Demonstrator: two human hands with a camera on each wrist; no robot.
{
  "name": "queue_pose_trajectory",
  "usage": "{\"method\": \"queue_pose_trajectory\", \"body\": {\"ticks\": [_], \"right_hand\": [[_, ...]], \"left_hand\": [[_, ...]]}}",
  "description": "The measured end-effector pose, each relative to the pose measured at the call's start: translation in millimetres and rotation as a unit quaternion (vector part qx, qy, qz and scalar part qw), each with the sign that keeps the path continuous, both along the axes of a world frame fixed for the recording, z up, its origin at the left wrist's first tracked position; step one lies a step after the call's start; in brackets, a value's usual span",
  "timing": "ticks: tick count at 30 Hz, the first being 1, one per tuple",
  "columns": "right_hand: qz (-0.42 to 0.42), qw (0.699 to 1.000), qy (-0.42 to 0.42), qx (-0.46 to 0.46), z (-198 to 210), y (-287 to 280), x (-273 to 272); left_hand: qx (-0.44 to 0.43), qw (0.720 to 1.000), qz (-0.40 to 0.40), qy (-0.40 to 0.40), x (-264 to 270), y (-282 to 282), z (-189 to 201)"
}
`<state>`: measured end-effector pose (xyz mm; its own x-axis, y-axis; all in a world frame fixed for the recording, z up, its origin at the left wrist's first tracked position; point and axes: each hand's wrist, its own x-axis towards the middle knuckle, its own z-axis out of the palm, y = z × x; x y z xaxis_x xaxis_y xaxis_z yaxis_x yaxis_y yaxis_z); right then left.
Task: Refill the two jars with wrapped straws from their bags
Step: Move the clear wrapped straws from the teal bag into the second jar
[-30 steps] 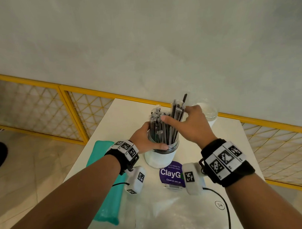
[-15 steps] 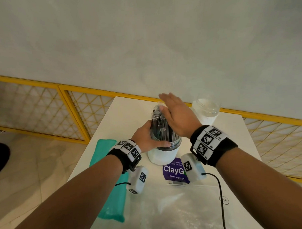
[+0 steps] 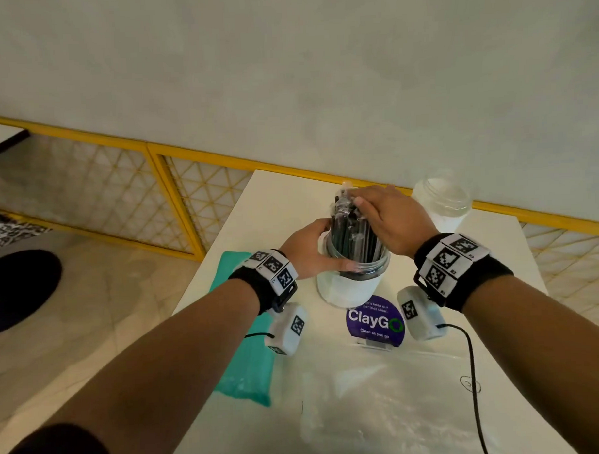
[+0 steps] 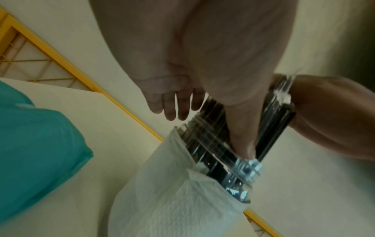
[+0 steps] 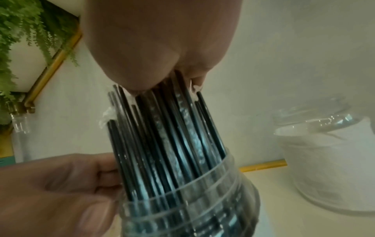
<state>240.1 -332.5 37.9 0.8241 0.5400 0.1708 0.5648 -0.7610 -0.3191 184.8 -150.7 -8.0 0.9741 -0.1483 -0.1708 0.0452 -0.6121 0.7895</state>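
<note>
A clear jar [image 3: 353, 286] lined with white paper stands mid-table, packed with black wrapped straws [image 3: 349, 232]. My left hand [image 3: 309, 250] grips the jar's neck, thumb across the front. My right hand [image 3: 386, 217] lies flat on the straw tops, fingers straight, pressing them down. From the right wrist view the straws [image 5: 166, 136] fan up out of the jar [image 5: 188, 206] into my palm. The left wrist view shows the jar [image 4: 182, 192] tilted in frame with my thumb on its rim. A second jar [image 3: 441, 205], also paper-lined and holding no straws, stands at the back right.
A teal bag [image 3: 244, 334] lies along the table's left edge. A clear plastic bag [image 3: 382, 410] lies flat at the front. A purple ClayGo sign [image 3: 374, 321] stands just before the jar. A black cable [image 3: 473, 373] runs down the right side. A yellow railing [image 3: 173, 153] borders the table.
My right hand let go of the pinched straws, moved over the bundle and flattened onto its top. The straws now stand lower and more gathered. The left hand kept its hold on the jar.
</note>
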Motion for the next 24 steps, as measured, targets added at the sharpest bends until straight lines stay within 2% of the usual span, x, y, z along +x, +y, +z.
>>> {"method": "queue_pose_trajectory", "body": {"ticks": [2,4,6,8,10,11,13,15,17,19,21,24], "right_hand": [[0.008,1.0,0.018,-0.007,6,-1,-2],[0.0,0.999,0.023,0.027,14,-1,-8],[-0.032,0.992,-0.021,0.117,23,2,-22],[-0.055,0.968,-0.087,0.228,29,11,-49],[-0.022,0.955,-0.082,0.284,20,30,-81],[0.01,0.962,-0.045,0.268,6,41,-94],[0.056,0.981,0.091,0.165,-33,68,-113],[0.046,0.964,0.257,0.046,-70,95,-128],[-0.014,0.932,0.362,0.003,-95,116,-140],[-0.065,0.906,0.417,0.037,-110,132,-146],[-0.109,0.887,0.438,0.101,-121,142,-146],[-0.176,0.855,0.436,0.221,-119,149,-144]], "left_hand": [[0.017,1.0,0.001,0.004,-7,13,3],[0.026,1.0,0.012,0.002,-19,29,5],[0.008,0.999,0.04,-0.002,-34,48,2],[-0.015,0.998,0.066,-0.004,-54,68,-7],[0.01,0.996,0.09,-0.005,-75,87,-22],[0.048,0.993,0.107,-0.003,-85,96,-33],[0.134,0.981,0.139,0.015,-101,111,-57],[0.184,0.964,0.18,0.067,-111,121,-78],[0.129,0.957,0.234,0.112,-117,125,-86],[0.026,0.95,0.273,0.15,-121,128,-88],[-0.032,0.942,0.285,0.177,-124,134,-90],[-0.102,0.929,0.323,0.149,-130,143,-84]]}}
